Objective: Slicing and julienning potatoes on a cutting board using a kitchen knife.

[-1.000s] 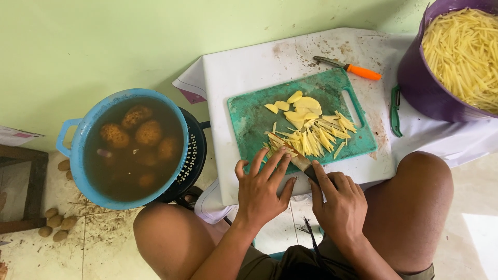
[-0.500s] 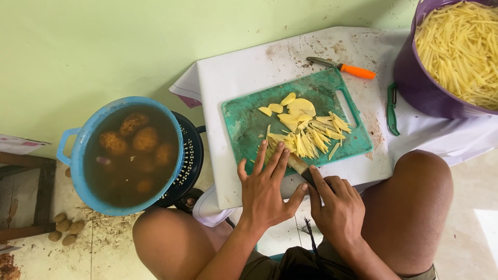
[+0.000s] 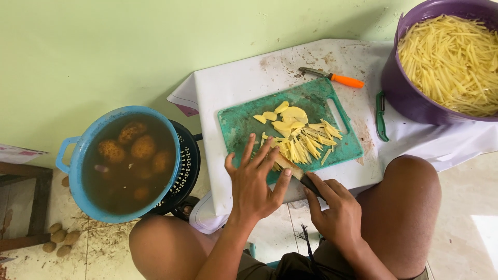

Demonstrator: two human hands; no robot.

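Note:
My left hand (image 3: 254, 181) lies flat with fingers spread on the near edge of a green cutting board (image 3: 244, 122), fingertips against a pile of yellow potato sticks (image 3: 306, 142). My right hand (image 3: 334, 212) grips the dark handle of a knife (image 3: 296, 173), whose blade runs under my left fingers toward the sticks. A few potato slices (image 3: 288, 114) lie at the board's middle. The board rests on a white low table (image 3: 249, 78).
A purple bucket (image 3: 410, 98) full of potato sticks stands at the right. An orange-handled peeler (image 3: 332, 78) lies behind the board, a green peeler (image 3: 381, 116) beside it. A blue tub (image 3: 72, 171) of potatoes in brown water sits on the floor left, over a black colander (image 3: 189, 161). Small potatoes (image 3: 59, 238) lie on the floor.
My left hand has slid forward and left onto the board against the cut sticks, and the knife has moved with it. The view has shifted slightly.

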